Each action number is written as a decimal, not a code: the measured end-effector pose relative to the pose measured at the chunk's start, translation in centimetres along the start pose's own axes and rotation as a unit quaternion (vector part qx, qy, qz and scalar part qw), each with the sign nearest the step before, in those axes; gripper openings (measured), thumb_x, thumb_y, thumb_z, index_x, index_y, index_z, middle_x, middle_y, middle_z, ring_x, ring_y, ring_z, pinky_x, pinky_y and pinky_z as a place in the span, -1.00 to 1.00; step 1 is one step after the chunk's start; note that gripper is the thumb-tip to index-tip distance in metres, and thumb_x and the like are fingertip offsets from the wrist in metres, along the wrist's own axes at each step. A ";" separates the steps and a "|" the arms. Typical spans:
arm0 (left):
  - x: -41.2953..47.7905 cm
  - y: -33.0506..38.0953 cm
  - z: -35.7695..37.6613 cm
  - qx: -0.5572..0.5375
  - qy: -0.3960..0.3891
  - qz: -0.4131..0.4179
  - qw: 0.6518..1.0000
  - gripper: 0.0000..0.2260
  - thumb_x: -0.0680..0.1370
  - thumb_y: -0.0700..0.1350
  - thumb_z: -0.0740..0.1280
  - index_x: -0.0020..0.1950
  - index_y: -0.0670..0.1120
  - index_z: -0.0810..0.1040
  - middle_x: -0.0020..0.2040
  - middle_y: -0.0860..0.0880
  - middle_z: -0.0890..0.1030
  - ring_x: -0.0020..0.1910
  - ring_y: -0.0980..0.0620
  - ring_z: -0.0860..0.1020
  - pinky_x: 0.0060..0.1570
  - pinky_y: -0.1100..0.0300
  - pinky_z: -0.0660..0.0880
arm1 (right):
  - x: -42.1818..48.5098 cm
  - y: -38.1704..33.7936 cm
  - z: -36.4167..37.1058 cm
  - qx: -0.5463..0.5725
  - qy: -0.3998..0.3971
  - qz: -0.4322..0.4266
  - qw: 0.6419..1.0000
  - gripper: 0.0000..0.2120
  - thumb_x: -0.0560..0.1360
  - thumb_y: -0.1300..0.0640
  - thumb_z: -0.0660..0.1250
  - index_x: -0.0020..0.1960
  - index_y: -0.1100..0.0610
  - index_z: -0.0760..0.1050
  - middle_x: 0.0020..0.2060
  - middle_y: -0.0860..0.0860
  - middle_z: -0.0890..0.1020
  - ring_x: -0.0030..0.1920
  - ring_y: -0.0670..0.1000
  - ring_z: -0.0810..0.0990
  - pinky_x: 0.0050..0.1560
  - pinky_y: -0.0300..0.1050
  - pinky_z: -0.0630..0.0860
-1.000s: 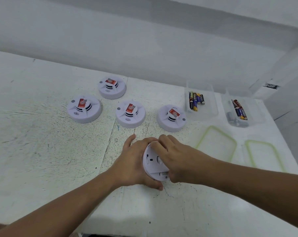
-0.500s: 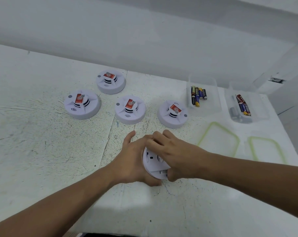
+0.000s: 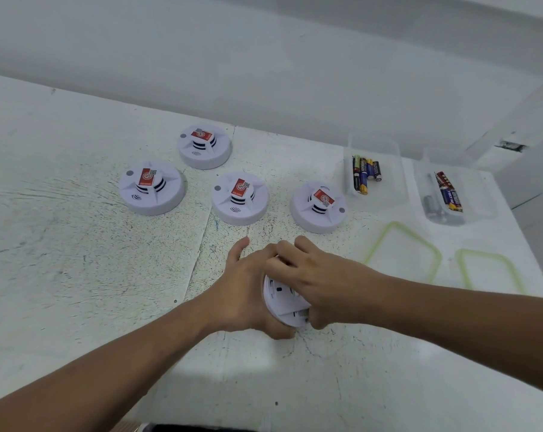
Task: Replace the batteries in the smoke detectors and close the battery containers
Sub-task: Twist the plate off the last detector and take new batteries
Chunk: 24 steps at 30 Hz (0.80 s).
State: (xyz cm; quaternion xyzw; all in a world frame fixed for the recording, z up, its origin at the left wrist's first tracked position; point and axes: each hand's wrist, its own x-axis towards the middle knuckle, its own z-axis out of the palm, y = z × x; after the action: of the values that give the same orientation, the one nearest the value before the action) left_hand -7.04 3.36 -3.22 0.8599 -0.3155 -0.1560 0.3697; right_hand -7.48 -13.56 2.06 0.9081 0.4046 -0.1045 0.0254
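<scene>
A white smoke detector (image 3: 282, 307) stands on edge on the table, its back side facing me. My left hand (image 3: 248, 288) grips it from the left, thumb underneath. My right hand (image 3: 320, 282) curls over its top and right side, fingers on the back; most of the detector is hidden. Several more white detectors with red labels sit face up behind: one at the far left (image 3: 151, 187), one at the back (image 3: 204, 146), one in the middle (image 3: 239, 198), one at the right (image 3: 318, 207).
Two clear plastic tubs hold batteries, one at the back right (image 3: 373, 173) and one further right (image 3: 448, 194). Their green-rimmed lids (image 3: 401, 247) (image 3: 488, 269) lie flat in front of them. The white table (image 3: 77, 260) ends at a wall behind.
My right hand's fingers have shifted slightly over the detector's top edge. Both hands stay on the detector. The camera has tilted a little.
</scene>
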 end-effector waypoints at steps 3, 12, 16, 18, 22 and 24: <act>0.0 -0.1 0.0 0.005 0.003 0.001 1.000 -0.36 0.13 0.30 0.49 0.16 0.21 0.47 0.14 0.26 0.38 0.24 0.31 0.36 0.47 -0.04 -0.20 | 0.0 0.0 -0.2 0.023 -0.029 -0.007 0.999 -0.18 0.02 0.10 0.56 0.12 0.03 0.13 0.05 0.11 0.40 -0.12 0.02 0.20 -0.27 -0.14 0.32; 0.0 -0.1 -0.1 0.002 0.008 -0.004 1.000 -0.24 0.09 0.37 0.40 0.23 0.14 0.41 0.13 0.23 0.37 0.26 0.27 0.32 0.48 -0.02 -0.15 | 0.1 0.1 0.0 0.020 -0.046 -0.015 0.999 -0.12 0.07 0.13 0.59 0.18 0.01 0.09 0.13 0.05 0.21 -0.08 -0.03 0.07 -0.29 -0.10 0.45; 0.0 -0.1 0.0 0.006 0.006 -0.007 1.000 -0.23 0.09 0.37 0.39 0.24 0.15 0.40 0.13 0.24 0.37 0.26 0.27 0.31 0.48 -0.01 -0.15 | 0.2 0.0 -0.1 0.028 -0.035 -0.014 0.999 -0.11 -0.01 0.14 0.61 0.14 0.02 0.14 0.09 0.04 0.19 -0.10 -0.08 -0.06 -0.39 -0.15 0.34; 0.1 -0.1 -0.1 0.004 0.005 -0.009 1.000 -0.23 0.08 0.37 0.39 0.25 0.14 0.40 0.13 0.23 0.37 0.27 0.26 0.31 0.48 0.00 -0.16 | 0.2 0.1 -0.1 0.024 -0.029 -0.017 0.999 -0.10 -0.05 0.14 0.62 0.12 0.03 0.16 0.08 0.04 0.20 -0.10 -0.08 -0.06 -0.40 -0.17 0.28; 0.0 -0.1 -0.1 0.008 -0.004 -0.011 1.000 -0.21 0.07 0.37 0.38 0.25 0.13 0.38 0.13 0.22 0.36 0.26 0.25 0.30 0.48 0.02 -0.16 | 0.3 0.2 0.0 -0.003 -0.023 -0.029 0.999 -0.10 -0.06 0.12 0.63 0.11 0.04 0.16 0.08 0.05 0.21 -0.12 -0.05 0.04 -0.38 -0.18 0.25; 0.1 0.0 -0.1 0.010 -0.004 -0.013 1.000 -0.23 0.08 0.34 0.43 0.24 0.15 0.38 0.13 0.23 0.37 0.25 0.27 0.31 0.48 0.01 -0.15 | 0.1 0.2 -0.1 -0.023 -0.014 -0.024 0.999 -0.10 -0.09 0.07 0.62 0.11 0.04 0.20 0.06 0.04 0.23 -0.10 0.01 0.24 -0.33 -0.20 0.20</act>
State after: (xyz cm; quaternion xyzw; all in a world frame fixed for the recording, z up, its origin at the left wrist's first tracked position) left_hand -6.91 3.39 -3.13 0.8671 -0.3068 -0.1611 0.3577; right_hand -7.26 -13.60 2.17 0.8956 0.4287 -0.1086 0.0494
